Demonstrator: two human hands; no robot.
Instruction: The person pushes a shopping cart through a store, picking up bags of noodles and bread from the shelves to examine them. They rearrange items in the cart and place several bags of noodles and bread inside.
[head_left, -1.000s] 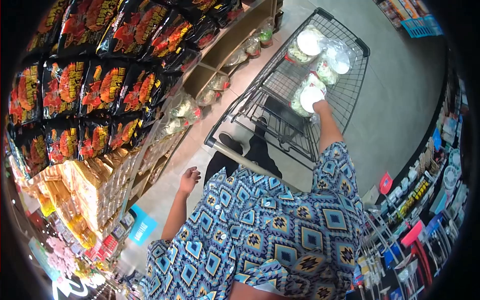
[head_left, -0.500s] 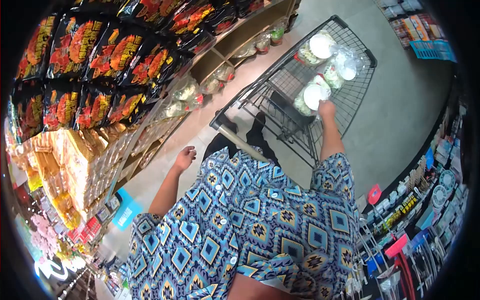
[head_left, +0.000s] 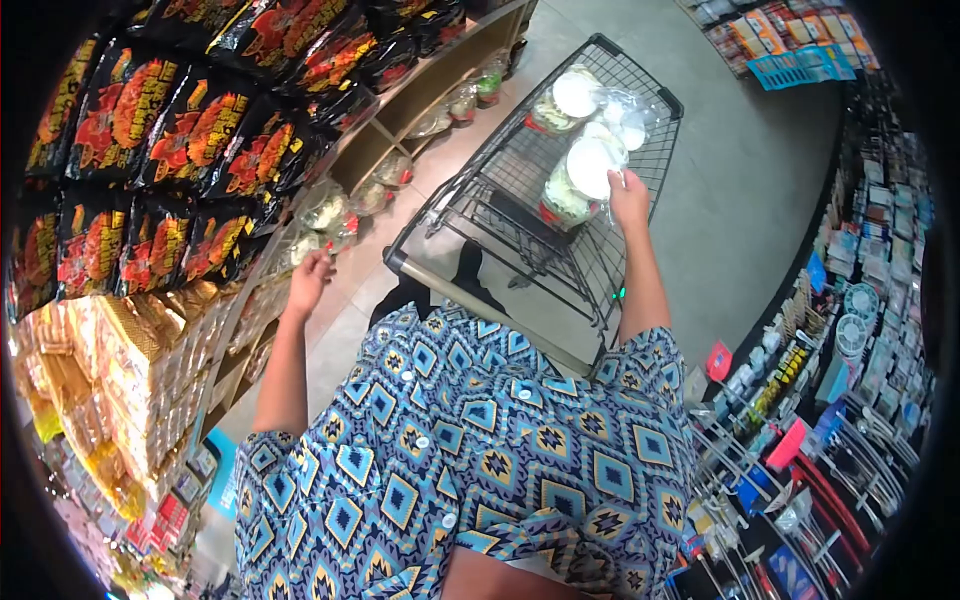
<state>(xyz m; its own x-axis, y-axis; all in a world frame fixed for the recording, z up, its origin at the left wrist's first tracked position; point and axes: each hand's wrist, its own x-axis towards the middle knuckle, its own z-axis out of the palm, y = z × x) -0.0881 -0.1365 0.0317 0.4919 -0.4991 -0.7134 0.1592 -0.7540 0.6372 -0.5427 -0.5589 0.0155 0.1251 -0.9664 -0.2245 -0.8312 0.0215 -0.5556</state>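
My right hand (head_left: 628,196) is closed on the edge of a clear-wrapped tub (head_left: 568,200) with a round white lid and green and red print, inside the shopping cart. Beyond it in the cart basket are a similar lidded tub (head_left: 562,112) and a clear-wrapped pack (head_left: 628,122). At the left, my left hand (head_left: 312,282) is raised beside the lower shelf, fingers loosely bent and apart, with nothing visible in them. Close to its fingertips are clear-bagged packs (head_left: 328,212) on that shelf; whether they touch is unclear.
The wire shopping cart (head_left: 470,180) stands before me, its handle (head_left: 480,305) near my waist. Black instant noodle packs (head_left: 150,110) fill the upper left shelf. Gold-wrapped packs (head_left: 130,350) are stacked below. A rack of household goods (head_left: 800,450) curves along the right.
My left hand has risen and moved left to the shelf packs. My right hand still grips the tub, which is tilted and slightly raised. The view has shifted, moving the cart leftward.
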